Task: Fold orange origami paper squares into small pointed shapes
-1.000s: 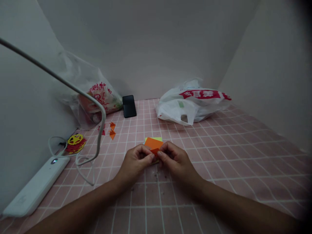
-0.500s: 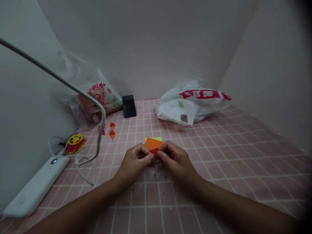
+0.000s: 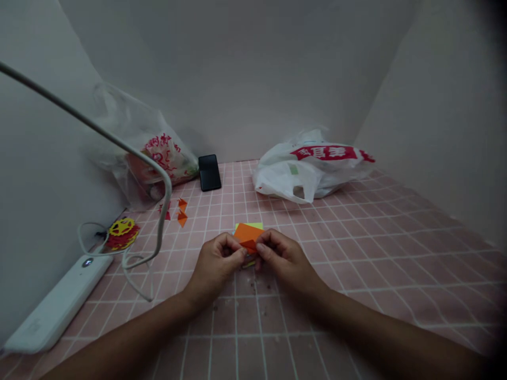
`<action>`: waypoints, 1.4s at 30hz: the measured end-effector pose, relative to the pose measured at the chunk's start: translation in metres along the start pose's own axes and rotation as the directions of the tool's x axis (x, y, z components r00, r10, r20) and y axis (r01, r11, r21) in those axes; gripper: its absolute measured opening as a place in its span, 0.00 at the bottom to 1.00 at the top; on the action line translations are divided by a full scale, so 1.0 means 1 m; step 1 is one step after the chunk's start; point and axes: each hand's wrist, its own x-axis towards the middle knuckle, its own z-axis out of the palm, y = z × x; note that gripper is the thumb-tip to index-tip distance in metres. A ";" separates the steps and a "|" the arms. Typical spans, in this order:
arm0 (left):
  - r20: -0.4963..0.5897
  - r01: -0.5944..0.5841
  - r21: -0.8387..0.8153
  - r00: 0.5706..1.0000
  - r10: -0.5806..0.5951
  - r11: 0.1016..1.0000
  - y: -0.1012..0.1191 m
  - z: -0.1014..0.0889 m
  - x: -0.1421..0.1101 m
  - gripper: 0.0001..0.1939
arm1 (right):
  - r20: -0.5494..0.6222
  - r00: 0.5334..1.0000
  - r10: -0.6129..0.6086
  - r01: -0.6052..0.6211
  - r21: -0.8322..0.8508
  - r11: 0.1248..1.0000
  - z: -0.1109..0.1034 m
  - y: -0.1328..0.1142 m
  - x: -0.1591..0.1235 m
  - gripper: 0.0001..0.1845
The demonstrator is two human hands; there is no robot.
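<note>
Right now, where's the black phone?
In the head view, the black phone is left of center near the back wall, on the pink gridded surface, just right of the translucent bag.

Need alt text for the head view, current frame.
A person's left hand and right hand pinch a partly folded orange paper, yellow paper showing behind it, over a pink gridded surface. Beyond are a phone and plastic bags; to the left, small orange folded pieces and a long white device.
</note>
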 end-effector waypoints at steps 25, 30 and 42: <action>-0.044 0.075 -0.051 0.996 -0.077 0.996 0.000 0.003 -0.003 0.10 | 0.019 0.973 0.228 -0.228 0.148 0.962 0.006 0.001 0.000 0.11; -0.015 0.093 -0.078 0.995 -0.094 0.993 0.001 0.004 -0.004 0.12 | 0.021 0.968 0.248 -0.247 0.209 0.946 0.006 0.001 0.000 0.11; 0.066 0.132 -0.243 0.991 -0.119 0.961 0.001 0.005 -0.001 0.18 | 0.033 0.952 0.306 -0.305 0.236 0.923 0.003 0.001 0.002 0.11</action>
